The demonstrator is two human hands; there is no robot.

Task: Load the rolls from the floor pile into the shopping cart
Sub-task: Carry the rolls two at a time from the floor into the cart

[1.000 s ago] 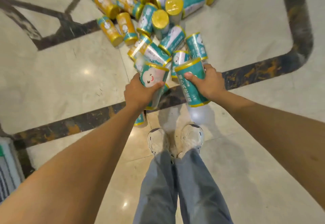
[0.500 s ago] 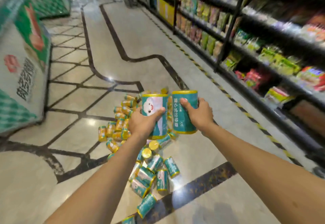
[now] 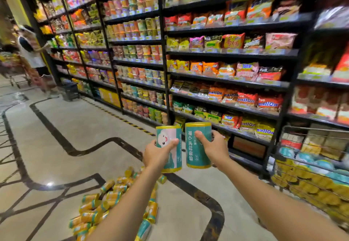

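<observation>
Stocked shelving (image 3: pixel 226 55) is seen beyond both grips, with the marble floor (image 3: pixel 75 127) beneath them. The shopping cart (image 3: pixel 311 129) stands to the right of the right grip, well apart from it. Its wire basket is already partly filled with rolls, whose yellow ends and teal sides show through the mesh. The floor pile (image 3: pixel 105 203) lies below and to the left of the left grip, and many rolls are left in it, so the task is judged well under way but far from done. Two rolls are held upright, side by side and almost touching. The cartoon-face roll (image 3: pixel 166 133) is wrapped by the fingers of the left grip (image 3: pixel 158 153), and the lettered roll (image 3: pixel 196 155) by those of the right grip (image 3: pixel 213 148). Neither has yet been brought over the cart. White Chinese characters run down the lettered roll and appear to read 背心式垃圾袋. "110" can be read on red packets on the shelving above the right grip.
</observation>
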